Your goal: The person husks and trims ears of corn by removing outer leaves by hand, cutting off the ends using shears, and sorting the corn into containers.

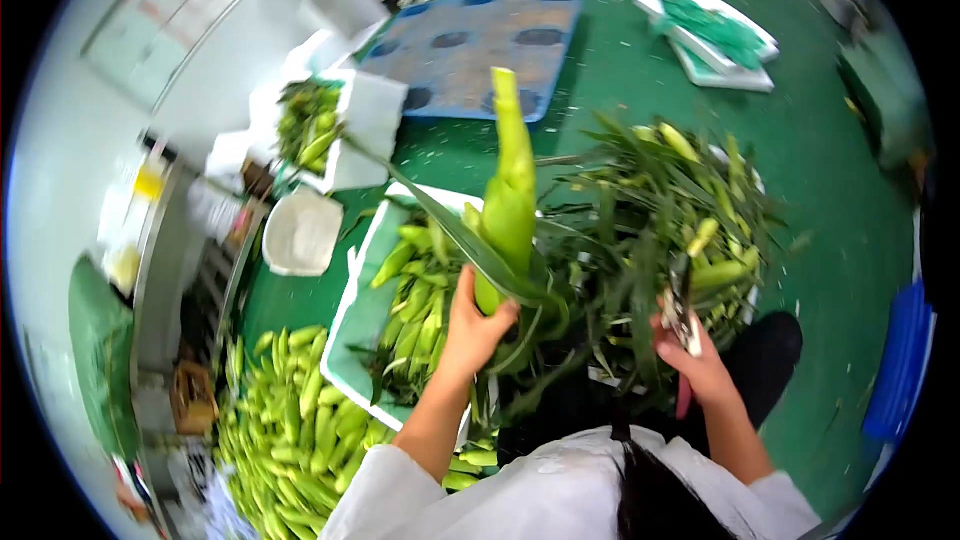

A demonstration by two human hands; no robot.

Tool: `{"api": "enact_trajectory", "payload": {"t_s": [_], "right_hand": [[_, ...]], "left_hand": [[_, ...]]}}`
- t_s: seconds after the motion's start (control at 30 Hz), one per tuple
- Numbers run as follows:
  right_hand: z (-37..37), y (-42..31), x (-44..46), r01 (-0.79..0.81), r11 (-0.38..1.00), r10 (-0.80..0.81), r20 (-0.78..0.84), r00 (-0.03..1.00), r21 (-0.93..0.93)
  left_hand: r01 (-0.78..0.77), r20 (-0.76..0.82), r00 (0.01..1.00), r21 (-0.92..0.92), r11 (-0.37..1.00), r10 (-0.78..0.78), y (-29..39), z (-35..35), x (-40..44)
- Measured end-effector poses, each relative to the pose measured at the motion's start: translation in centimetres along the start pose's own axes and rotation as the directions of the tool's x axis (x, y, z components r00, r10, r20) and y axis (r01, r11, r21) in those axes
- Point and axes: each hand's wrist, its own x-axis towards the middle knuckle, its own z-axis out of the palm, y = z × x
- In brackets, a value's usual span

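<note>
My left hand [478,328] is wrapped round the lower part of an ear of corn [510,210] in its green husk. The ear stands upright with its pale cut stalk end on top, and long leaves hang off around my fingers. Closed on a pair of pruning shears [682,312] is my right hand [697,355], off to the right. The blades point up, near a short yellow-green stub [703,237]; whether they touch it I cannot tell. Under the ear, a white foam box [345,340] holds several husked-in ears.
A leafy heap of stalks and corn [640,205] lies to the right. Loose ears form a pile [300,440] on the floor at lower left. Beyond are a white basin [302,232], another foam box [375,130], a blue pallet [480,55] and foam lids [740,70].
</note>
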Motion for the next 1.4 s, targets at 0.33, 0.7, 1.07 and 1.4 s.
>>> {"api": "enact_trajectory", "payload": {"t_s": [0.33, 0.7, 1.07, 1.4], "right_hand": [[-10.3, -2.0, 2.0, 0.237, 0.577, -0.283, 0.081, 0.956, -0.782], [-13.6, 1.5, -0.2, -0.202, 0.841, 0.204, -0.051, 0.978, -0.503], [-12.2, -5.5, -1.8, 0.120, 0.936, -0.080, 0.134, 0.988, -0.330], [-3.6, 5.3, -6.1, 0.166, 0.923, -0.291, -0.350, 0.890, -0.347]], "left_hand": [[-0.282, 0.423, 0.906, 0.655, 0.701, -0.030, -2.8, 13.0, -5.3], [-0.376, 0.615, 0.760, 0.681, 0.628, -0.211, 0.1, 11.4, 1.1], [-0.936, 0.880, 0.316, 0.350, -0.035, 0.356, 8.1, 17.9, 4.9], [0.507, 0.311, 0.860, -0.428, 0.748, -0.405, -6.3, 20.1, -5.6]]}}
